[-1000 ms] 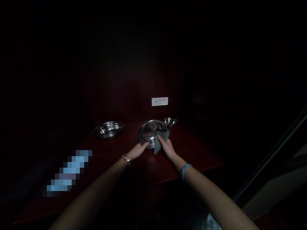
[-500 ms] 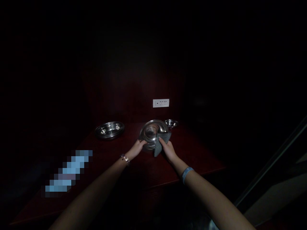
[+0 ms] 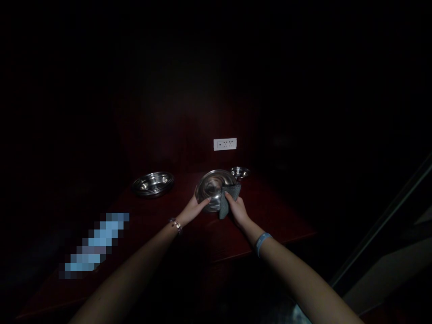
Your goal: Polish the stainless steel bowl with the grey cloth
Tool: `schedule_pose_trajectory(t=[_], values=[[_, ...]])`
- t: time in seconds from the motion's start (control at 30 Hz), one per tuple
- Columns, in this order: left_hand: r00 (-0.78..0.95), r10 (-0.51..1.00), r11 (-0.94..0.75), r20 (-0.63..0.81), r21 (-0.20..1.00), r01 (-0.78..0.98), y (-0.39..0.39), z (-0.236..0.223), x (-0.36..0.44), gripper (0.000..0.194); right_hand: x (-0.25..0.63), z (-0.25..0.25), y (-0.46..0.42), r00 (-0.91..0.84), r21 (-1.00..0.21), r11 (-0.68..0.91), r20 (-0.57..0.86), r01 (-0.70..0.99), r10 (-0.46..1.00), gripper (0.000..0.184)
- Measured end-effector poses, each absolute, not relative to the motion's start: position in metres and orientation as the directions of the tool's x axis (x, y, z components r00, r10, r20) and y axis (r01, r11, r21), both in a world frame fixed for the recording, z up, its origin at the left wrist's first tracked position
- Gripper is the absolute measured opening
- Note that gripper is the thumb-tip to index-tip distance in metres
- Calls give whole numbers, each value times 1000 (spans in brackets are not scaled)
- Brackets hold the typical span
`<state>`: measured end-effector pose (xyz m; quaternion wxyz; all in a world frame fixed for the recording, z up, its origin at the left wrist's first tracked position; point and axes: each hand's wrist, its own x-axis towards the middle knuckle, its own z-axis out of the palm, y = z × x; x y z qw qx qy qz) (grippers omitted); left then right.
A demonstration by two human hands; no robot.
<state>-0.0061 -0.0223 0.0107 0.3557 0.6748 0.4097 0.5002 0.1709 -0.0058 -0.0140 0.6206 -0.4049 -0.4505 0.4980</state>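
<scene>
The round metal dish (image 3: pixel 209 186) is gleaming silver, left hand (image 3: pixel 195 208) gripping its near-left edge, right hand (image 3: pixel 236 208) pressing a grey cloth (image 3: pixel 227 204) against its right side.

A white socket panel (image 3: pixel 225 144) marks a dark reddish wall (image 3: pixel 189 139) behind the far edge of a red table (image 3: pixel 270 220) in a dimly lit room.

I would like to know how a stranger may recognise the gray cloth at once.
On the dark red table, find the shiny metal dish held between two hands. The gray cloth is folded over its right edge, under the right hand; unlike the dishes, it is dull and soft-looking.
</scene>
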Motion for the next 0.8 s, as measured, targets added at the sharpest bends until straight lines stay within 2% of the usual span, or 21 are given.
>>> schedule_pose_trajectory(t=[0.23,0.43,0.8], values=[[357,880,-408,315,885,225,-23,1,-5,62,171,-17,-3,131,-940,195,164,-279,978,44],[450,848,-431,281,859,277,-26,2,-7,64,172,-18,-2,134,-950,191,162,-248,978,44],[409,854,-442,322,863,244,-24,0,-6,53,170,-11,-8,90,-952,199,183,-231,979,46]])
